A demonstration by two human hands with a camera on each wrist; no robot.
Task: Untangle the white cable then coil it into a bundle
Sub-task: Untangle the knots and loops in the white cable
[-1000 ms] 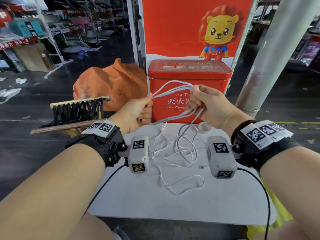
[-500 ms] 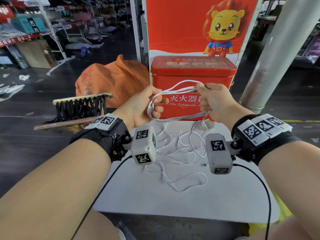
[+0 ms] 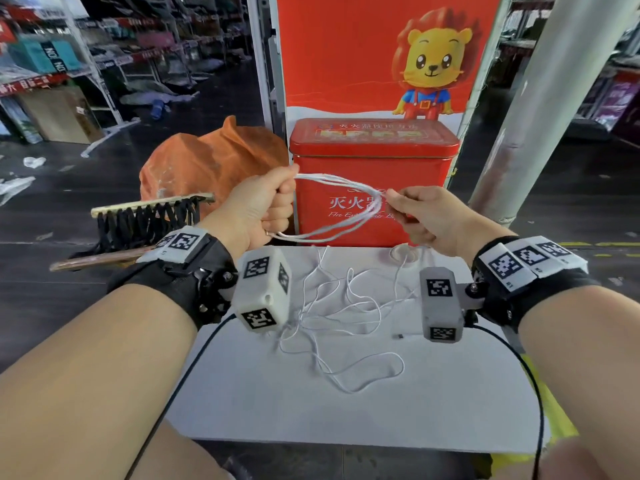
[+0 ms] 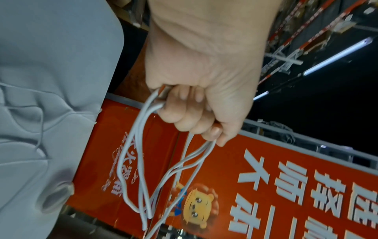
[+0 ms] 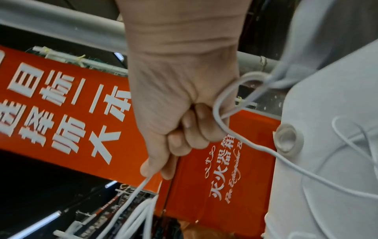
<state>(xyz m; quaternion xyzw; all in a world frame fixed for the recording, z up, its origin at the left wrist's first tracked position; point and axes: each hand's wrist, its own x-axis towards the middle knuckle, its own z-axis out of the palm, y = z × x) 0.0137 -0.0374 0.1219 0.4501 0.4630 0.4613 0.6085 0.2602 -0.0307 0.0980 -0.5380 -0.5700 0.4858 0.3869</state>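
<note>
A thin white cable hangs in several loops between my two hands, above the far edge of the white table. My left hand grips one end of the loops in a fist. My right hand pinches the other end between thumb and forefinger, with its other fingers curled. A strand runs from the right hand down to the loose tangle of cable lying on the table.
A red metal box stands just beyond the table, behind the held loops. A small clear ring lies near the table's far edge. An orange sack and a wooden rack with black straps sit to the left; a grey pillar rises at the right.
The loops have been drawn out flatter and wider between the hands. My left hand moved up and left and now grips the loops in a fist; the right hand shifted right and lower.
</note>
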